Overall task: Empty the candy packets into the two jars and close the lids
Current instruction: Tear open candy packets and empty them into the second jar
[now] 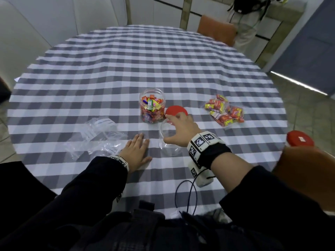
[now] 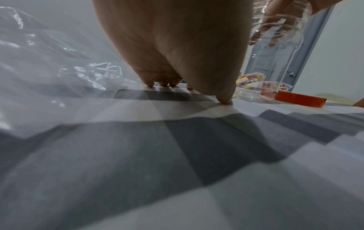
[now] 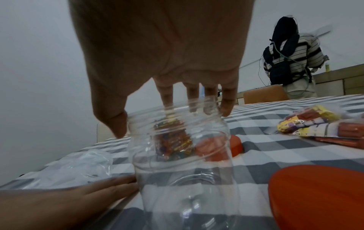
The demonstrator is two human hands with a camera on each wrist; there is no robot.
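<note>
An empty clear jar stands near the table's front. My right hand grips its neck from above, thumb on the near side and fingers behind the rim. Just left of it, my left hand lies flat on the cloth, holding nothing. Behind stands a lidless jar full of candy. A red lid lies beside it. A full candy packet lies to the right. A second red lid sits at the right edge.
An empty clear plastic bag lies crumpled left of my left hand. Brown chairs stand at the far side and at the right. A person stands beyond the table. A black cable loops near the front edge.
</note>
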